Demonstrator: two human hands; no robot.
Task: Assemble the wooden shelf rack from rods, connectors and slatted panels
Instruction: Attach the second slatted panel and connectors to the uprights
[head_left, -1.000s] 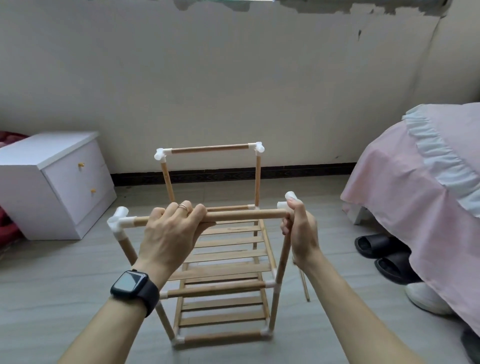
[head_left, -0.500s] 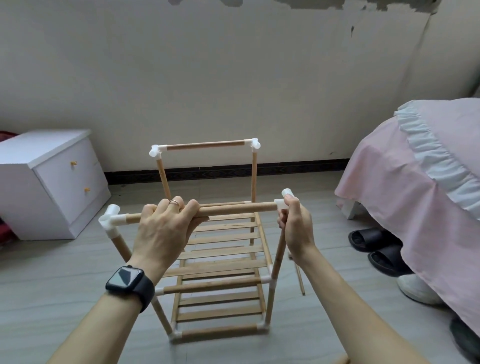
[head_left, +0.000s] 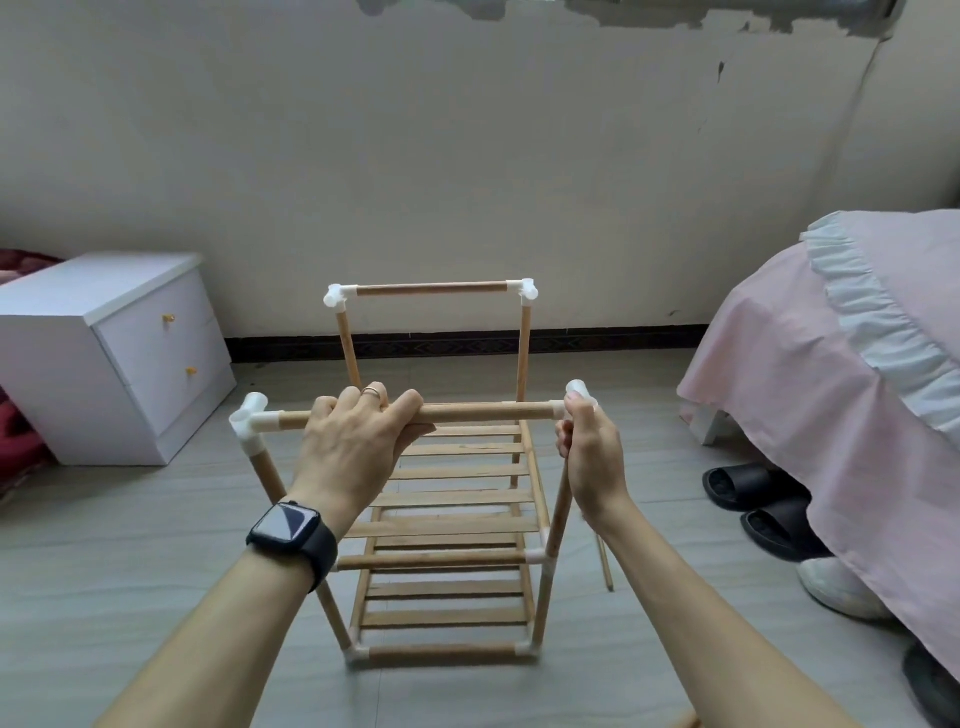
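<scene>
Your left hand (head_left: 358, 447) was wrapped over the near top rod (head_left: 483, 413) – fingers curled round it. Your right hand (head_left: 592, 457), at 3 o'clock of it, gripped the corner upright (head_left: 553, 535) under the white connector (head_left: 577, 391).

Soft, even daylight over the whole room, bright enough and without hard glare, only a pale sheen on the watch (head_left: 284, 521) face at 8 o'clock. Faint, diffuse shadows under the bed (head_left: 852, 395) cover at 4 o'clock and beside the white cabinet (head_left: 111, 358) at 9 o'clock. Wide-angle bending toward the edges, forearms stretched at 6 o'clock, centre reasonably sharp, slight softness at the corners.
</scene>
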